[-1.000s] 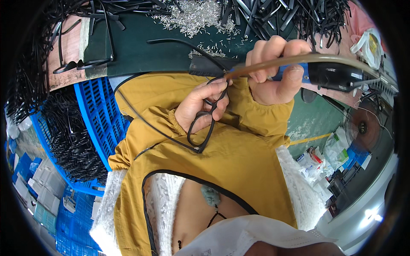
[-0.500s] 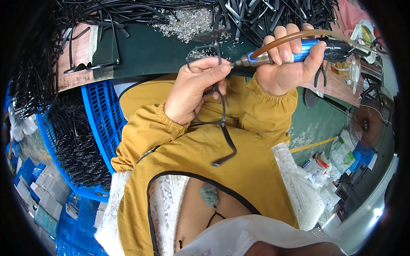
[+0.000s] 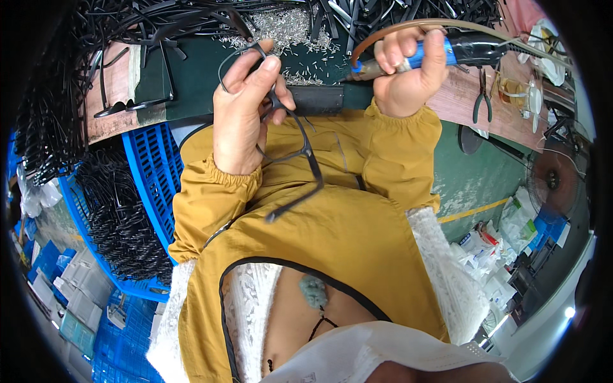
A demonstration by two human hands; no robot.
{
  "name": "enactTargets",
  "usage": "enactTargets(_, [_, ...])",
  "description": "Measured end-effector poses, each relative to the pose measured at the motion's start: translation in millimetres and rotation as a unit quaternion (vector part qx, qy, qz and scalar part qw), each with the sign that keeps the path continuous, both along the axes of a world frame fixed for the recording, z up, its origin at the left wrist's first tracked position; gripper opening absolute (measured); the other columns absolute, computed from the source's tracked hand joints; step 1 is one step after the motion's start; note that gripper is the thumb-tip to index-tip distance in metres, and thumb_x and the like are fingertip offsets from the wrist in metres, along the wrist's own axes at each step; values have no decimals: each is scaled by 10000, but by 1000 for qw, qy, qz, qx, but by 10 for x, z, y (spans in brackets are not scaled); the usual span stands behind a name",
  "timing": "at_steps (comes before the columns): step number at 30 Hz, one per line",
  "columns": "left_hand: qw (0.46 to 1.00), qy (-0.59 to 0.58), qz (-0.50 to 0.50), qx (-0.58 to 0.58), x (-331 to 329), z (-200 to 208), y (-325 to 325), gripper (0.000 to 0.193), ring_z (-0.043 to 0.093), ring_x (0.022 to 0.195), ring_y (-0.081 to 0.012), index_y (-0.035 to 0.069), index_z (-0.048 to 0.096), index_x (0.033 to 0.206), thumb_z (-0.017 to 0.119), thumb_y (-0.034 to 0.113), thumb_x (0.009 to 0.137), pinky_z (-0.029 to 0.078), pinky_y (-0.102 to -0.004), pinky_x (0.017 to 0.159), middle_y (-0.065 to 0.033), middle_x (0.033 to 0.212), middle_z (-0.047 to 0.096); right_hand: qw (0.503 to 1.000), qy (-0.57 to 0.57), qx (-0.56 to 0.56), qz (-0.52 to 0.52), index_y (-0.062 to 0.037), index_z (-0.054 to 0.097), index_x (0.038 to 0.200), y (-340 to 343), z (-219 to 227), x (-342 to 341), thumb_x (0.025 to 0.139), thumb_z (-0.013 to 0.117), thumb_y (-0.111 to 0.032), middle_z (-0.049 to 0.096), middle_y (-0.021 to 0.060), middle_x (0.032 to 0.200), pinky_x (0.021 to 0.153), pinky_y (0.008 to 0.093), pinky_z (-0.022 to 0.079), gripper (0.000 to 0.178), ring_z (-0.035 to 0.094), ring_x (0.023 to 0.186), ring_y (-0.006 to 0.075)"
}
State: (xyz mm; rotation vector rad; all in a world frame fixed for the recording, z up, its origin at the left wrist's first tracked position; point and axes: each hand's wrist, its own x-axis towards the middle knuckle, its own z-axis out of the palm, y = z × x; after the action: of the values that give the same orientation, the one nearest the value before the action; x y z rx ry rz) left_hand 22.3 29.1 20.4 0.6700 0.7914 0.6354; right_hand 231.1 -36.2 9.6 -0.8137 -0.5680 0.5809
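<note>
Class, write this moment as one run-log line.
left hand: holds glasses frame | right hand: holds blue-and-black tool | tool tip: apart from frame | table: silver pins, pliers

Eyewear workshop: heaps of black temples [image 3: 357, 16], tiny metal pieces [image 3: 287, 32], a handheld tool [image 3: 474, 51].

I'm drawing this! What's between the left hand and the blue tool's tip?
In the head view, between the left hand and blue tool: tiny silver pieces on the green tabletop, plus a black block at its edge.
</note>
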Motion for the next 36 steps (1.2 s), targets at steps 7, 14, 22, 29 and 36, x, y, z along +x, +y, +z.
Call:
enactTargets(7, [925,20,-191,-329,2,-8,-478,325,529,579,-115,91,619,1214,654,346,1015,387,-234,495,-6,687,554,997,53,53,34,-118,517,993,-49,66,-29,1052,565,-250,506,15,728,440,260,362,153,487,529,128])
enactTargets(14, [897,-40,-169,-406,-1,-203,-611,261,493,551,-103,164,617,1225,630,345,1037,357,-238,473,17,675,532,992,14,40,121,-59,518,1181,-269,185,-367,949,746,-283,493,23,679,491,294,408,395,483,523,145])
enactTargets(22, [873,-112,-206,-427,-85,-364,-580,279,441,518,-80,169,567,1252,560,379,1067,335,-225,460,47,645,472,992,44,15,120,-114,543,1025,-152,119,-457,953,759,-203,546,42,709,471,284,392,245,526,533,138])
enactTargets(29, [890,-48,-216,-399,-75,-378,-578,305,454,505,-123,118,610,1149,521,399,1072,369,-262,462,8,629,482,977,3,11,214,-145,416,891,-140,82,-312,1075,552,-327,433,-22,726,481,234,349,292,401,580,100])
enactTargets(36, [960,-118,-165,-196,-168,-142,-281,512,530,672,-187,-38,635,1217,485,405,1009,429,-284,592,-49,755,525,999,17,37,0,-136,549,1005,49,-80,-87,1029,593,-245,518,17,724,420,252,362,120,491,516,121])
